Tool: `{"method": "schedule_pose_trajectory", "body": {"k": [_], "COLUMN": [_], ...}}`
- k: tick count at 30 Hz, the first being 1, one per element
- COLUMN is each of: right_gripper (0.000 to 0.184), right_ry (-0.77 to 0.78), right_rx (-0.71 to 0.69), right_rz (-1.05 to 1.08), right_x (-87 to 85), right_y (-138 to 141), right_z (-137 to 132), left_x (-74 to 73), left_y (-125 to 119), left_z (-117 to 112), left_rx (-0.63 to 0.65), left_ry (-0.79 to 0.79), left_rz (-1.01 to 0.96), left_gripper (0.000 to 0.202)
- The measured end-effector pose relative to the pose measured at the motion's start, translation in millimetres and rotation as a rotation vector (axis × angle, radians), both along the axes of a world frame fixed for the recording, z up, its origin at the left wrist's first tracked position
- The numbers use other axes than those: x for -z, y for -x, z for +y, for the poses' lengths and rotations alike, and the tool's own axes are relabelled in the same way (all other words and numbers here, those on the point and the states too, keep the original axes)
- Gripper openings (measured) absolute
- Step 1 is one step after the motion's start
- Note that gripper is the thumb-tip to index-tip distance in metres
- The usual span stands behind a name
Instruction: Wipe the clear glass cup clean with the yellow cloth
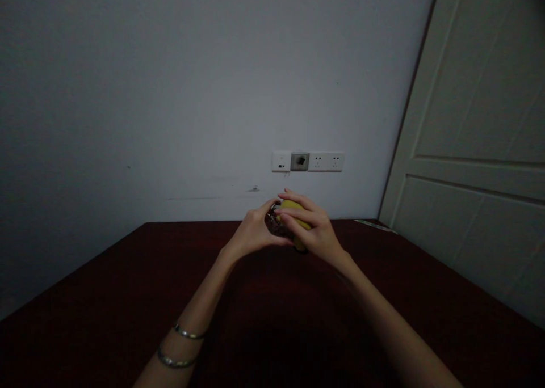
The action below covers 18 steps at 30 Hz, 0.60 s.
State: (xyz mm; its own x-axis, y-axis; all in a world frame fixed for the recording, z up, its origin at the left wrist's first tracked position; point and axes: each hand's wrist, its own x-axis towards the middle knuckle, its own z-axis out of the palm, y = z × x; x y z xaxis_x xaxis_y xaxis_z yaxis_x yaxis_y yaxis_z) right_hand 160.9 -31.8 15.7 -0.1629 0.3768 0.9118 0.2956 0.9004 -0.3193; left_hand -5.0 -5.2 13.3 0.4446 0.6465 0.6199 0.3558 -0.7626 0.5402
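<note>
Both of my hands meet over the far part of the dark red table. My left hand curves its thumb and fingers around a dark, glinting object, which looks glassy; its kind is hard to make out in the dim light. From the right, my right hand grips a smooth yellow object, its fingers lying across the front. The yellow object is against or just beside the glinting one. A small dark curved edge shows below the right palm. Fingers cover much of both objects.
Behind the table stands a pale wall with a row of sockets and a grey switch plate. A thin, light strip lies at the table's back right. A pale panelled door borders the right side.
</note>
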Motion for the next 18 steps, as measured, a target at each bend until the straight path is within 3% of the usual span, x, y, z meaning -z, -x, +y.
{"method": "schedule_pose_trajectory", "body": {"k": [3,9,14,18], "right_gripper": [0.019,0.020,0.022,0.019], "right_ry": [-0.044,0.069,-0.056,0.041], "right_rx": [0.004,0.062,0.005,-0.050], "right_rz": [-0.053,0.087,0.003,0.127], "right_x": [-1.0,0.4,2.6,4.3], "right_y": [-0.5,-1.7,0.5,0.5], "right_z": [-2.8,3.3,-2.6,2.2], "left_x": [-1.1,-0.4,6.4,11.6], "left_y": [1.0,1.5,0.4,-3.9], "left_z": [-1.6,0.6,5.5,8.8], "left_rx": [-0.006,0.054,0.072,0.143], "left_ry": [-0.014,-0.049,0.119,0.272], "left_rz": [0.011,0.019,-0.066,-0.208], "left_gripper": [0.087,0.086,0.093,0.095]}}
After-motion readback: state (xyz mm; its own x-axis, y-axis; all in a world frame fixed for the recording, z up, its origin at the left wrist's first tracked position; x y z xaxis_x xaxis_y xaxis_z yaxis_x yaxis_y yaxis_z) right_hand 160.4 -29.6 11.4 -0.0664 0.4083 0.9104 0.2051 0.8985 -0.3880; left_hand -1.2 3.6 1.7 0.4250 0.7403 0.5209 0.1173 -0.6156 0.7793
